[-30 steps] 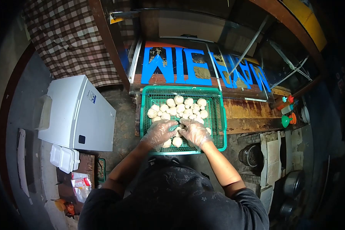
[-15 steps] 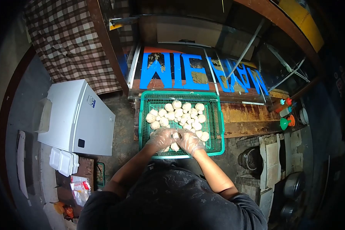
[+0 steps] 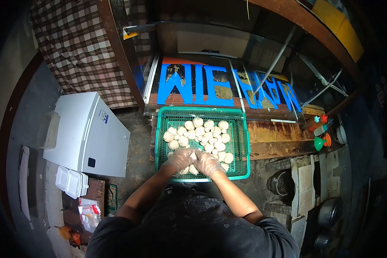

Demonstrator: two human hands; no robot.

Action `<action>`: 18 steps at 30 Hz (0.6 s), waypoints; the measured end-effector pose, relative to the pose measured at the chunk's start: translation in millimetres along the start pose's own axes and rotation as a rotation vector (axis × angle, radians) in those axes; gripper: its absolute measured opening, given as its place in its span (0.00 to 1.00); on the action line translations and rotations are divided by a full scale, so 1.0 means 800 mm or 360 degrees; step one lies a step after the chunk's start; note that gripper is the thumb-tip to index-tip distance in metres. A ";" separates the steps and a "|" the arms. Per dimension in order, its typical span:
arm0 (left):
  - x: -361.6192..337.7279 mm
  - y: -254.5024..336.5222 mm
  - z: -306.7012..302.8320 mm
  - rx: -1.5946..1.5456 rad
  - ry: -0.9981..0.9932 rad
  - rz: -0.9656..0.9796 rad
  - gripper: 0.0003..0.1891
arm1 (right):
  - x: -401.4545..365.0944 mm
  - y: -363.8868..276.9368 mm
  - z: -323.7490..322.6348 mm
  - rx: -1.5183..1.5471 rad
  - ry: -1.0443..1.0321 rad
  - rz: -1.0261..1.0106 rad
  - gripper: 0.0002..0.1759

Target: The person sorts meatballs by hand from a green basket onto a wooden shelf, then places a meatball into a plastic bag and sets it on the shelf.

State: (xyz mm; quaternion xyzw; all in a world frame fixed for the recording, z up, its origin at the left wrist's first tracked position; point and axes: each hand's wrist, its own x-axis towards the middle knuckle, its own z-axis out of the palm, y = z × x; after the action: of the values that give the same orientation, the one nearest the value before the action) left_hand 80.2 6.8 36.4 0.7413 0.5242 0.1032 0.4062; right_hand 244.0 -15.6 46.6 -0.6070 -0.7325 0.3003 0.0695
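A green plastic basket [image 3: 247, 142] holds many pale, roundish balls [image 3: 198, 122], some large and some small. Over the basket's near side, my left hand [image 3: 179, 159] and my right hand [image 3: 208, 163] meet, both in clear plastic gloves. Their fingers are drawn together around a whitish piece between them, which the gloves partly cover. More pale balls lie just below and beside my hands. The exact shape of the piece is hard to make out.
A white fridge or freezer [image 3: 107, 137] and foam boxes [image 3: 72, 181] stand at left. Behind the basket is a glass case with blue letters [image 3: 174, 84]. Bottles [image 3: 318, 122] stand on the wooden bench [image 3: 279, 136] at right, with pots [image 3: 330, 212] lower down.
The view has shifted slightly, so the basket sits a little lower in it. My hands stay together over the near side, their fingers slightly changed in position.
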 end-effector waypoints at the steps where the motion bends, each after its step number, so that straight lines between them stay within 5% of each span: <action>1: 0.001 -0.004 0.003 0.0001 0.0006 -0.0007 0.21 | 0.001 0.001 0.003 0.0001 -0.0004 -0.0009 0.23; 15: 0.007 -0.017 0.010 0.0034 0.0008 -0.0048 0.14 | 0.001 0.006 -0.006 0.0177 -0.0063 -0.0139 0.25; 18: 0.008 -0.038 0.017 -0.0742 0.0062 0.0140 0.15 | -0.011 -0.013 -0.044 0.0404 -0.0096 -0.0179 0.25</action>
State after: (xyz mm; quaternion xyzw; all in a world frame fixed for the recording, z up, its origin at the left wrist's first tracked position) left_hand 69.9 9.1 4.1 0.6475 0.4611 0.2533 0.5513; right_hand 254.0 -11.8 82.6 -0.5419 -0.7233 0.4043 0.1403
